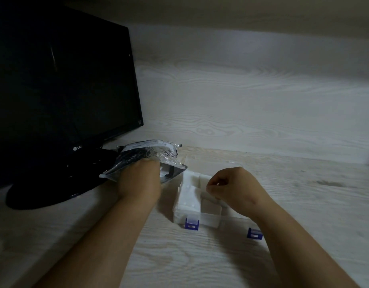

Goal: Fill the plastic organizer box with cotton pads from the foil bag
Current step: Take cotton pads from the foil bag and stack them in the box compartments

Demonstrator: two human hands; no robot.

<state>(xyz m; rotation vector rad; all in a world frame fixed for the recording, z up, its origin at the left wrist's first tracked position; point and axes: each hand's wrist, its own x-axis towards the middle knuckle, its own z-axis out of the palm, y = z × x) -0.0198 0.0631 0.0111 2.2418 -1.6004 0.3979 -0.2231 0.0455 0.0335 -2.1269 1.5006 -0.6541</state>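
A crinkled foil bag [146, 154] lies at the foot of the monitor, its mouth facing right with white pads showing inside. My left hand [139, 181] grips the bag's near side. The clear plastic organizer box [209, 220] with blue latches stands on the desk to the right of the bag. Its left compartment holds stacked white cotton pads [188, 196]. My right hand [231, 188] hovers over the box's middle compartments with fingers curled; whether a pad is pinched in them cannot be made out.
A black LG monitor [61, 84] on a round black base [44, 192] fills the left side. The pale wood-grain desk [200, 256] runs toward me, and a matching back wall [252, 100] rises behind the box. A shelf overhangs at the top.
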